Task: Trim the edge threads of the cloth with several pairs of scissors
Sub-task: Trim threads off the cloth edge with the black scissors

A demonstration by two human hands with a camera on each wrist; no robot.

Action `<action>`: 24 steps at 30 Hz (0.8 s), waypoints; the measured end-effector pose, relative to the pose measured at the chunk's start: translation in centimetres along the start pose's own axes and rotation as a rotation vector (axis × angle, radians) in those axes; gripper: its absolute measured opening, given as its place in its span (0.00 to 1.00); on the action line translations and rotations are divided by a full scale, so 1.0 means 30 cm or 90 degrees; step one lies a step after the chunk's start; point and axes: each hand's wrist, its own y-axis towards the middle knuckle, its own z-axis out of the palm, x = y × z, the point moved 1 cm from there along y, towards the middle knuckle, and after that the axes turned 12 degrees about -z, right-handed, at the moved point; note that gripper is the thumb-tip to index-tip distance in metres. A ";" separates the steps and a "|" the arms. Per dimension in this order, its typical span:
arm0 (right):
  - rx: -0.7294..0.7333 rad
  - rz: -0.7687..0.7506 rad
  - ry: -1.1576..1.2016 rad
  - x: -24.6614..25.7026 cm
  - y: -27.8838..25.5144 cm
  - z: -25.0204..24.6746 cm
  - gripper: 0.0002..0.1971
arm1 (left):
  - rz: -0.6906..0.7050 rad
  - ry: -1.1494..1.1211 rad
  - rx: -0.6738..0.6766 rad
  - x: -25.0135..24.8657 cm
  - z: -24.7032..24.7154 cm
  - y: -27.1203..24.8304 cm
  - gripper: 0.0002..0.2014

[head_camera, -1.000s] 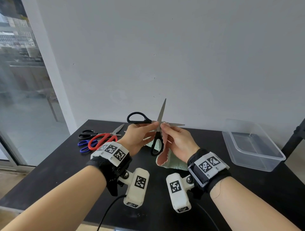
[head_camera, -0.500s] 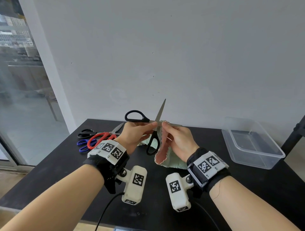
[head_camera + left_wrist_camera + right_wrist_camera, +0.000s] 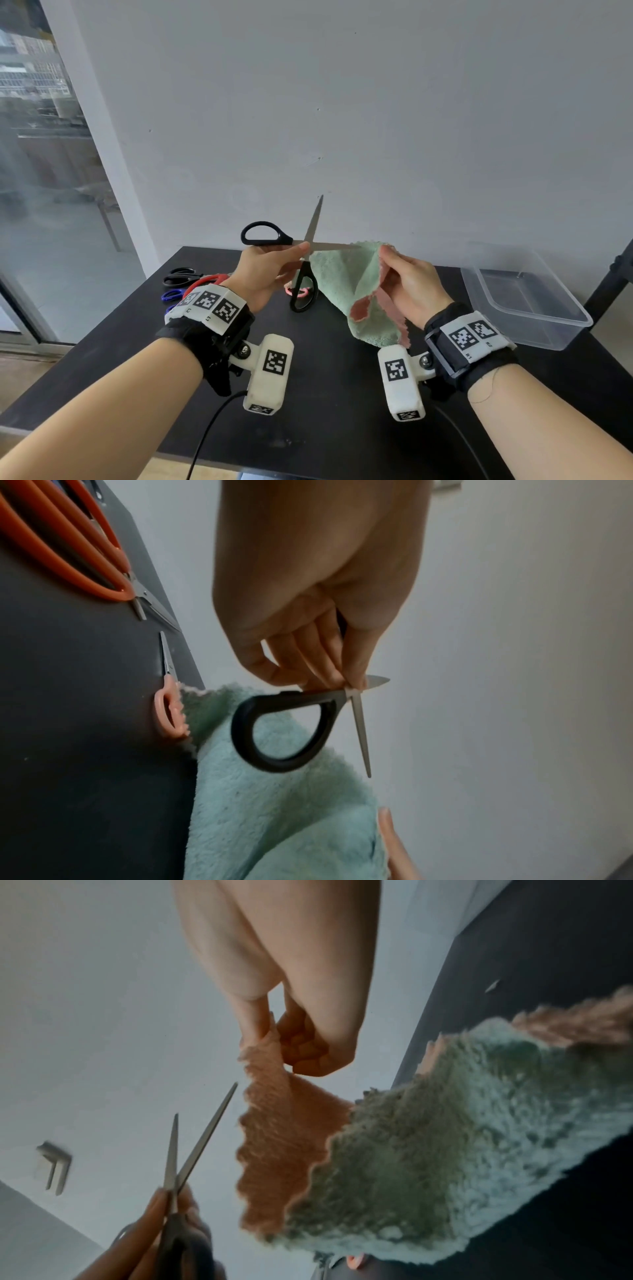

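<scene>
Nearest to you, your two forearms reach out over the black table (image 3: 342, 428), each wrist strapped with a band of black-and-white markers and a white camera block hanging below.

Your left hand (image 3: 263, 270) pinches the black-handled scissors (image 3: 301, 253) right at the pivot, thumb and fingertips (image 3: 329, 674) closed on the joint rather than through the loops. The blades stand wide apart: one points up toward the wall, the other runs sideways along the top edge of the cloth (image 3: 346, 284). One black loop sticks out to the left above your hand, the other hangs below it.

Your right hand (image 3: 411, 284) grasps the cloth by an upper corner, thumb and curled fingers (image 3: 301, 1042) nipping the edge. The cloth is mint green on one face and pink on the other; it is held up in the air between your hands and droops toward the table, its lower fold hanging near the right wrist camera. Whether that fold touches the tabletop, you cannot tell.

Behind the cloth, a small pink pair of scissors (image 3: 167, 702) lies on the table. Further left lie the red-handled scissors (image 3: 68, 547), a blue-handled pair (image 3: 173, 294) and another black pair (image 3: 181, 275), close together. At the far right stands a clear plastic tub (image 3: 524, 294), by the grey wall (image 3: 376, 120).
</scene>
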 end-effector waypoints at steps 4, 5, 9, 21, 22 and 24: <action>0.031 0.004 -0.020 0.000 -0.026 0.013 0.08 | -0.007 -0.038 0.006 -0.011 0.004 0.002 0.09; 0.038 0.010 -0.023 -0.007 -0.035 0.025 0.07 | -0.009 -0.042 0.012 -0.012 0.012 -0.001 0.10; 0.053 0.037 -0.019 -0.041 -0.049 0.069 0.04 | -0.022 -0.053 0.034 -0.009 0.033 -0.006 0.19; 0.090 0.070 0.041 -0.063 -0.062 0.158 0.16 | -0.061 -0.058 0.075 0.015 0.038 -0.010 0.19; 0.088 0.073 0.042 -0.066 -0.061 0.161 0.15 | -0.063 -0.052 0.081 0.018 0.040 -0.012 0.19; 0.089 0.072 0.032 -0.068 -0.062 0.167 0.10 | -0.064 -0.034 0.093 0.025 0.049 -0.017 0.19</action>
